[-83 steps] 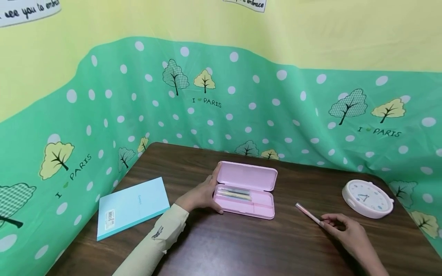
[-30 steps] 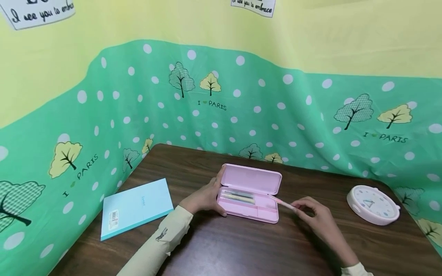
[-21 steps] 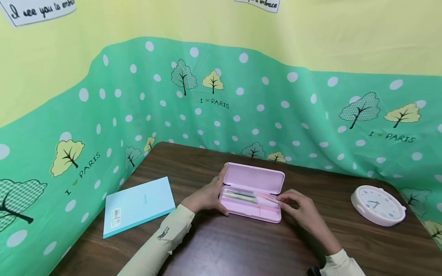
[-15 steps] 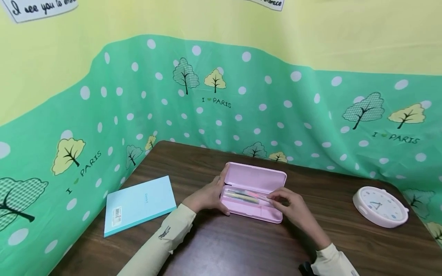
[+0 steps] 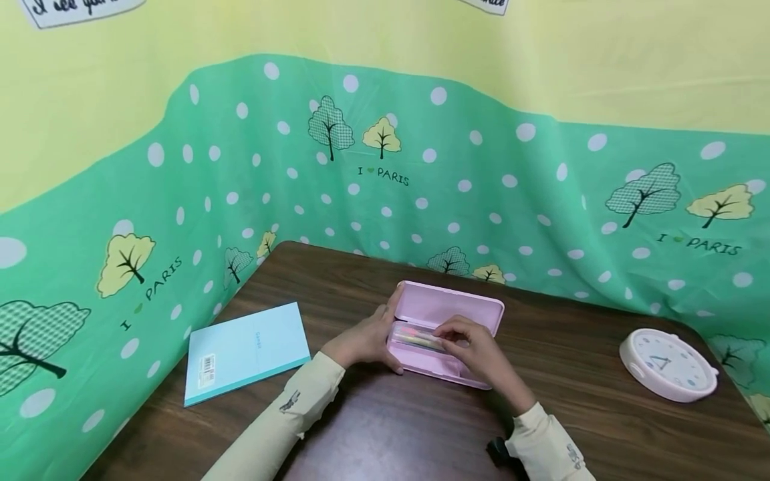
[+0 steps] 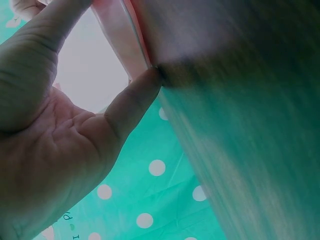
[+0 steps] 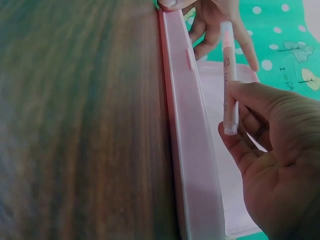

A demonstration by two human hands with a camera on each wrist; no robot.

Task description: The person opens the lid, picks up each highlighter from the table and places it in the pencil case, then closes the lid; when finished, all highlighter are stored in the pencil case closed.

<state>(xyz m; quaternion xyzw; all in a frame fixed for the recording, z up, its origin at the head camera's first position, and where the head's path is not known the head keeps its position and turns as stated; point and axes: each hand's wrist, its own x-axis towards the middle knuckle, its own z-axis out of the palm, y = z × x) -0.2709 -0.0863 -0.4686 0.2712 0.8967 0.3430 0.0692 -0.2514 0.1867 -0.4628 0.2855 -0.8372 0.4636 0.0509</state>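
A pink pencil case [image 5: 448, 306] lies on the table with its lid raised at the back. My left hand [image 5: 363, 341] grips the case's left end, thumb at the front corner and fingers at the back. Over the tray, my right hand [image 5: 472, 346] pinches a slim pen [image 7: 229, 75] with a clear cap and a pinkish tip. The pen lies lengthwise above several other pens [image 5: 421, 343] in the rear compartment; whether it touches them cannot be told. My right hand covers part of the tray's right side.
On the left of the dark wooden table [image 5: 385, 427] lies a light blue notebook [image 5: 246, 354]. A white round clock [image 5: 668, 364] sits at the right. Behind the table hangs a green and yellow patterned curtain [image 5: 385, 220].
My right hand has carried the pen from the table on the right, leftward to over the case's rear compartment. My left hand stays on the case. The view has shifted slightly.
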